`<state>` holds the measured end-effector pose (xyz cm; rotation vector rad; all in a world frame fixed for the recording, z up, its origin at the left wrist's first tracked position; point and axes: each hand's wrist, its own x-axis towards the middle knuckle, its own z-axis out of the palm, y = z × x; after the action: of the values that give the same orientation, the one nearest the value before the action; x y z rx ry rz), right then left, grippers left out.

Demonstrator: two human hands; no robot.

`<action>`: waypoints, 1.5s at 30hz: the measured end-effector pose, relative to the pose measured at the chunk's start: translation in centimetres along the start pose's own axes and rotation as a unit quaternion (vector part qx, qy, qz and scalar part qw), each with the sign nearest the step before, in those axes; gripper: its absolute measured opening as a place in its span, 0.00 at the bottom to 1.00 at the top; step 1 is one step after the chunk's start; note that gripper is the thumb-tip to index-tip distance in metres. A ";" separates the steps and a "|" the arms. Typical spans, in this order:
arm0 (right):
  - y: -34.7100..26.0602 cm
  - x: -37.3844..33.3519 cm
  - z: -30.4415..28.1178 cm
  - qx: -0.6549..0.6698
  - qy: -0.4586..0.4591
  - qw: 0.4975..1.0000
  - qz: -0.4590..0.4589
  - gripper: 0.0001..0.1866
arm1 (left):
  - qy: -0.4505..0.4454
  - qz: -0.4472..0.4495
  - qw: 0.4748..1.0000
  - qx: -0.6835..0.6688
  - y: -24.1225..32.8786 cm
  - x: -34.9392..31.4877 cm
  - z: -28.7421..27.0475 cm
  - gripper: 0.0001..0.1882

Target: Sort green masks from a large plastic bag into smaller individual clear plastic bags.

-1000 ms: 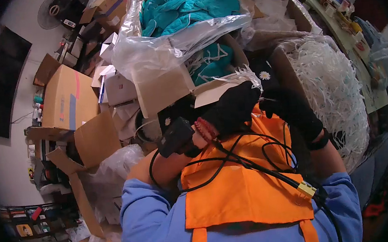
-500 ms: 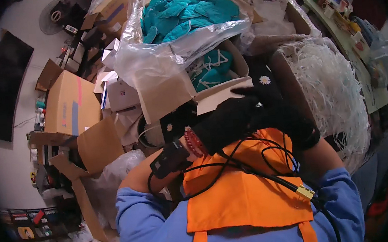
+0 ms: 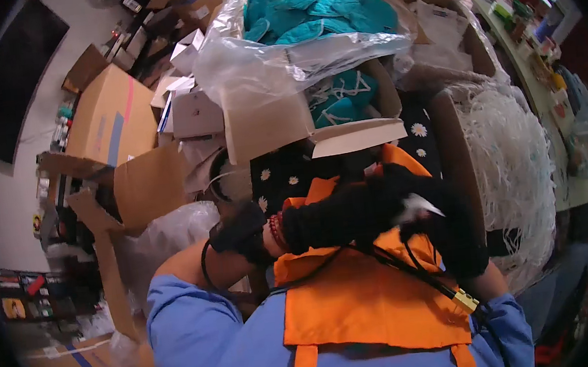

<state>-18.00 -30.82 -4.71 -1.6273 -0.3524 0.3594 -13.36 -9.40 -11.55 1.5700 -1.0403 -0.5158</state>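
Both my hands wear black gloves and meet in front of my orange apron (image 3: 362, 304). My left hand (image 3: 374, 207) reaches across from the left, its fingers closed at a small blurred white piece (image 3: 420, 207). Against the same piece, my right hand (image 3: 450, 221) is bent inward with fingers closed. Motion blur and dark gloves hide most finger detail, so what the white piece is cannot be made out. Just beyond the hands, a cardboard box (image 3: 360, 137) with an open flap holds teal cup-shaped masks (image 3: 343, 101) with white straps.
A plastic-lined box (image 3: 296, 63) heaped with teal mask cups (image 3: 320, 11) stands behind. On the right is a box of tangled white straps (image 3: 508, 170). Open cardboard cartons (image 3: 114, 119) crowd the left. Black cables (image 3: 415, 267) cross my apron. Daisy-patterned black cloth (image 3: 279, 174) lies beneath the open-flap box.
My hands have drawn back toward my body, away from the box flap. A white piece now shows between them. The whole view has shifted slightly.
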 end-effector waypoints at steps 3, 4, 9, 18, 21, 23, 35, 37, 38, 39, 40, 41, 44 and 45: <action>-0.9 -1.6 -0.2 0.010 -0.027 0.999 0.022 0.20 | -0.101 -0.243 0.853 -0.451 2.3 -2.5 -0.7 0.23; -1.1 -1.9 -0.3 0.002 -0.026 0.999 0.022 0.19 | -0.102 -0.234 0.844 -0.471 2.5 -3.4 -0.3 0.21; -0.4 -2.1 0.4 -0.021 -0.057 0.998 0.007 0.18 | -0.060 -0.073 0.980 -0.176 4.4 -7.8 1.6 0.16; -0.8 -4.3 0.6 -0.068 0.004 0.998 -0.012 0.15 | -0.163 -0.148 0.956 0.196 12.0 -9.0 -1.0 0.09; -0.5 -4.6 -0.2 -0.088 0.071 0.992 -0.050 0.15 | -0.079 -0.142 0.978 0.131 10.3 -12.7 -3.5 0.10; -0.2 -4.6 -2.2 -0.096 0.162 0.980 -0.061 0.14 | 0.024 -0.164 0.979 0.117 7.9 -14.7 -5.5 0.11; 2.1 2.9 -18.6 -0.389 0.343 0.851 -0.078 0.12 | 0.265 -0.470 0.697 0.473 -13.9 -18.7 -19.7 0.12; 2.4 1.2 -27.4 -0.605 0.342 0.701 -0.161 0.13 | 0.254 -0.498 0.660 0.502 -15.7 -18.0 -20.4 0.12; 1.8 1.1 -29.1 -0.649 0.336 0.658 -0.181 0.13 | 0.249 -0.515 0.639 0.515 -16.1 -18.0 -20.7 0.12; 0.8 1.2 -29.7 -0.689 0.334 0.611 -0.201 0.14 | 0.243 -0.527 0.620 0.528 -16.2 -18.0 -21.0 0.12; -0.7 1.3 -30.4 -0.683 0.344 0.610 -0.206 0.14 | 0.239 -0.538 0.603 0.539 -16.3 -17.9 -21.2 0.12; -2.3 2.1 -30.3 -0.673 0.352 0.614 -0.215 0.14 | 0.235 -0.552 0.582 0.549 -15.9 -18.2 -21.4 0.12; -0.2 0.4 -34.6 -0.685 0.322 0.643 -0.114 0.14 | 0.266 -0.510 0.564 0.593 -14.4 -16.8 -22.3 0.12; 1.0 -0.7 -36.0 -0.698 0.286 0.654 -0.057 0.15 | 0.298 -0.445 0.579 0.614 -13.1 -15.3 -22.5 0.12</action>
<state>-3.06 -63.48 -2.72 -3.0689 -0.2079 -0.7872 0.90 15.56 -20.75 3.2195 0.2390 0.3042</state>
